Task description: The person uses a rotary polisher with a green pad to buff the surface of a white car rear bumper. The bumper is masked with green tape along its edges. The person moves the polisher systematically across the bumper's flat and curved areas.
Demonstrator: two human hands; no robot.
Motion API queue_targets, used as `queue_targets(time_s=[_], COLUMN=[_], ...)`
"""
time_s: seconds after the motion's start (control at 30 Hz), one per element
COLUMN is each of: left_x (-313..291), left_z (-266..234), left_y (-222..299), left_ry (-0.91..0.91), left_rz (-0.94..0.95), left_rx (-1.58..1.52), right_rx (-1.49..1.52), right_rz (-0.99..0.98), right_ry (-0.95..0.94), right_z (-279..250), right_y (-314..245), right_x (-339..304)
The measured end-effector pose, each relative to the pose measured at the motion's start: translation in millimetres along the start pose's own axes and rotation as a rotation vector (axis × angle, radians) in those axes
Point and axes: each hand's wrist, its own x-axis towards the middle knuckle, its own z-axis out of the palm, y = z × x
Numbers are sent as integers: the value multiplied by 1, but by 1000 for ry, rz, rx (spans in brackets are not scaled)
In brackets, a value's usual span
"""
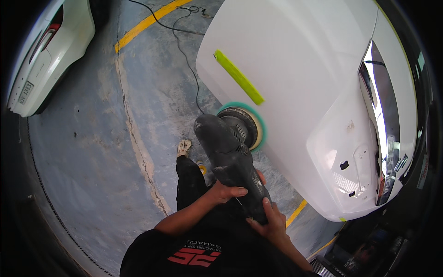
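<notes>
Both of my hands are closed around a black car polisher (230,152). My left hand (227,191) grips the middle of its body from the left, thumb laid across the top. Farther back, my right hand (272,219) wraps the rear end. A round pad (259,121) with a turquoise rim and a cream face sits at the polisher's head, tilted on its side. It is at the near left edge of a white car panel (300,69); whether it touches I cannot tell. Just beyond the pad, a strip of yellow-green tape (239,77) is stuck on the panel.
A black power cord (184,55) trails over the grey floor (92,152) on the far side. Another white car (69,51) stands at the far left. Yellow lines (147,22) and a long crack (134,129) mark the floor. My shoe (184,147) is left of the polisher.
</notes>
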Motion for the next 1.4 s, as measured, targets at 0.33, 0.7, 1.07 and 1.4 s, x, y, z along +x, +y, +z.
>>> queue_targets(time_s=[0.33, 0.7, 1.07, 1.4], left_x=[15, 81, 112, 97], left_z=[18, 52, 10, 64], left_y=[2, 59, 147, 54], left_ry=[-166, -243, -188, -86], left_rz=[-82, 29, 166, 110], left_rx=[140, 229, -22, 48], right_rx=[-57, -37, -94, -144], right_rz=[-21, -126, -141, -62], right_ry=[191, 402, 324, 417], right_z=[23, 11, -27, -16], right_y=[33, 50, -27, 43], right_x=[-32, 1, 139, 25])
